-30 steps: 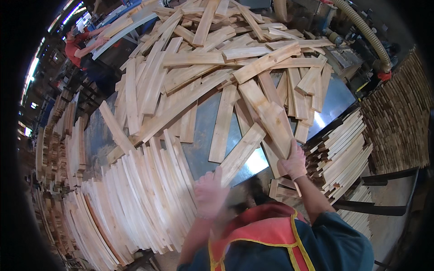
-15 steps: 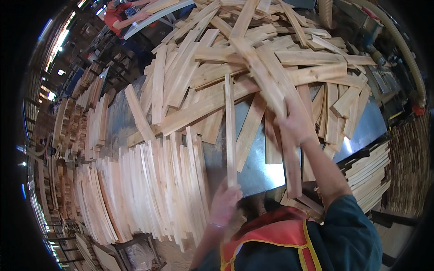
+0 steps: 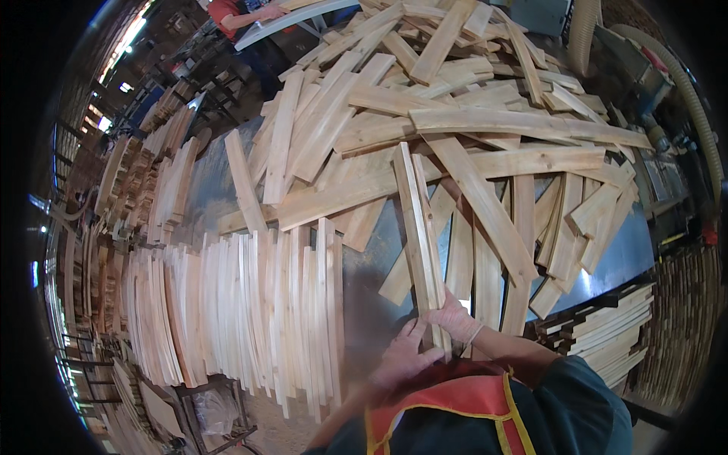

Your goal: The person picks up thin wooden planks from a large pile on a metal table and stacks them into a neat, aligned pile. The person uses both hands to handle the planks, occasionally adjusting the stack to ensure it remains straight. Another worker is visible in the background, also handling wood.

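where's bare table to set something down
The flat grey metal tabletop shows bare between the tight row of long pale wooden boards and the narrow pale wooden planks in the left hand and right hand; also left, beyond that row, and at the right corner. It's crowded centrally and farther back, under heaped flat wooden boards.

The person wore a dark blue-green shirt with a loose right sleeve ending near the elbow; over it lay a bright red garment, yellow-edged; a thin pale band ringed the right wrist.
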Motion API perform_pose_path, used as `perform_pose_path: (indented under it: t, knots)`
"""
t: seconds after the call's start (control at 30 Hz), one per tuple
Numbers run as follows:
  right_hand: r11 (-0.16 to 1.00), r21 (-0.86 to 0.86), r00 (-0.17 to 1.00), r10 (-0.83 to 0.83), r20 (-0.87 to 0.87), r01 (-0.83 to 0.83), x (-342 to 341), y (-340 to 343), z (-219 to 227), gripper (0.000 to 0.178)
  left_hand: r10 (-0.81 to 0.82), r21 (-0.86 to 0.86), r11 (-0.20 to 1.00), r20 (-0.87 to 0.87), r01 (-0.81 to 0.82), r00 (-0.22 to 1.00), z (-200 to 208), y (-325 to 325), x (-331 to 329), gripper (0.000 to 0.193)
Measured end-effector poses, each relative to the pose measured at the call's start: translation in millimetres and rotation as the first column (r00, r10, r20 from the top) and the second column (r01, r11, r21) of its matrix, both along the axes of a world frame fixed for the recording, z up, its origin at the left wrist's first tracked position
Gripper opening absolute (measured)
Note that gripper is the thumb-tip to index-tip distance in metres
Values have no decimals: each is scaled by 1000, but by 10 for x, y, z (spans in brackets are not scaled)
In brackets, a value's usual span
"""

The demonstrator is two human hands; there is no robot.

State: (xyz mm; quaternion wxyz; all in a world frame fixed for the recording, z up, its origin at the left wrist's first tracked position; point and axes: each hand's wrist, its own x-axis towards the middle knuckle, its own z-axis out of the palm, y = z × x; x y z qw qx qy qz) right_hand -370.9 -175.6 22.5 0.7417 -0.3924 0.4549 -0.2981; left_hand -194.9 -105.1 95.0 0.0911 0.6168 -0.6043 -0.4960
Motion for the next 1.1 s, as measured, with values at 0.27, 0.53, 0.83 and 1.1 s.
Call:
perform_pose_path:
  t: [0.27, 0.53, 0.83, 1.1]
  knots:
    - [518, -849, 781, -572, -252, 105, -342, -3071, 1755, 60, 246, -112, 961, -62, -252, 967, -158, 324, 232, 80]
    - [467, -860, 455, -733, -506, -203, -835, -3005, 737, 93, 341, -481, 871, 443, -102, 829, -312, 565, 555, 85]
    - [922, -377, 811, -290, -508, 94, -163, -1224, 327, 75, 397, -526, 850, 674, 27, 623, -626, 570, 1690, 91]
    - [912, 409, 779, -275, 564, 26, 1148, 41, 103, 34, 339, -517, 856, 599, 26, 725, -625, 539, 1806, 94]
